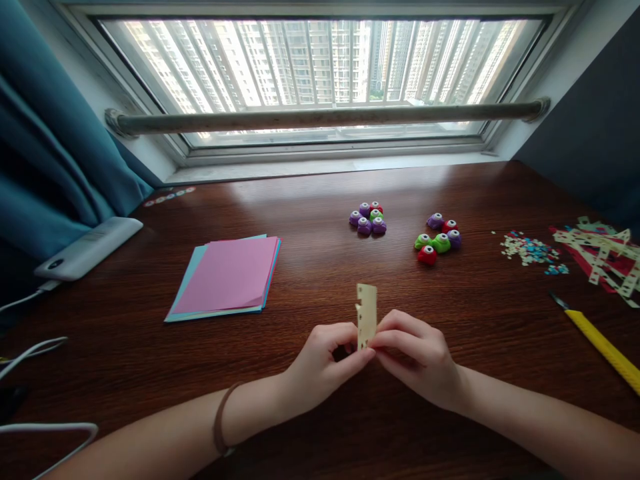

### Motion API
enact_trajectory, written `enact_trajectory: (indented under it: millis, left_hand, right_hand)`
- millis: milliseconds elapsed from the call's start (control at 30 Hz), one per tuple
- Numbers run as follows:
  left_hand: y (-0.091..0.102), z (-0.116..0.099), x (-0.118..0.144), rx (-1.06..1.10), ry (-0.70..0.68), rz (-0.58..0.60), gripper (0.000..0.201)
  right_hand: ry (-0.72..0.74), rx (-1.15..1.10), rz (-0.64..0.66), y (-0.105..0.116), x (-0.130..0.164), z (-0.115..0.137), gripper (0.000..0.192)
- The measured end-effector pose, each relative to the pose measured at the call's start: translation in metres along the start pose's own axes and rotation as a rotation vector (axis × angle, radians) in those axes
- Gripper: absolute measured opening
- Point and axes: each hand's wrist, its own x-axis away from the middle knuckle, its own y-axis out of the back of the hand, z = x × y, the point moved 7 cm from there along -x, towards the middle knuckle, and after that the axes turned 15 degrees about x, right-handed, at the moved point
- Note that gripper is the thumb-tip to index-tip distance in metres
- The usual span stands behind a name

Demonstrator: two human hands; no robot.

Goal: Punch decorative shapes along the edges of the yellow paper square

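Note:
Between my two hands stands a small piece of pale yellow paper, held upright, with small punched holes and a notch along its left side. My left hand pinches its lower end between thumb and forefinger. On the other side, my right hand grips the lower right edge with its fingertips. Beyond the hands sit several small craft punches in purple, green and red with eye-like tops. A second cluster of such punches lies farther right.
Stacked coloured paper lies left. At the right are a yellow craft knife, confetti bits and punched paper strips. A white power bank with a cable lies by the blue curtain. A window rail crosses behind the table.

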Motion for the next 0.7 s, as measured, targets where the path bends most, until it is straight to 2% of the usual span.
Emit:
enact_trajectory:
  millis: [133, 267, 367, 467, 533, 600, 700]
  left_hand:
    - [-0.002, -0.008, 0.0, 0.055, -0.063, 0.047, 0.027]
    - [-0.003, -0.012, -0.001, 0.074, -0.077, 0.058, 0.028]
    - [-0.002, -0.011, 0.0, 0.093, -0.052, 0.061, 0.028]
    - [0.001, -0.009, 0.0, 0.142, -0.019, 0.049, 0.029]
    - [0.004, -0.008, 0.0, 0.183, -0.002, 0.024, 0.03]
    - [0.007, -0.006, 0.0, 0.239, 0.009, -0.009, 0.03]
    - [0.011, -0.003, -0.001, 0.34, 0.035, -0.058, 0.027]
  right_hand:
    - [-0.05, -0.021, 0.01, -0.002, -0.001, -0.002, 0.007]
    - [-0.174, -0.132, 0.087, -0.007, -0.002, -0.006, 0.004]
    - [-0.361, -0.269, 0.125, -0.012, 0.0, -0.018, 0.009]
    - [-0.583, -0.422, 0.058, -0.008, 0.002, -0.042, 0.015]
    - [-0.648, -0.436, -0.011, 0.004, -0.001, -0.058, 0.017]
    - [-0.659, -0.361, -0.093, 0.026, -0.007, -0.076, 0.019]
    - [-0.678, -0.115, -0.284, 0.077, -0.011, -0.11, 0.022]
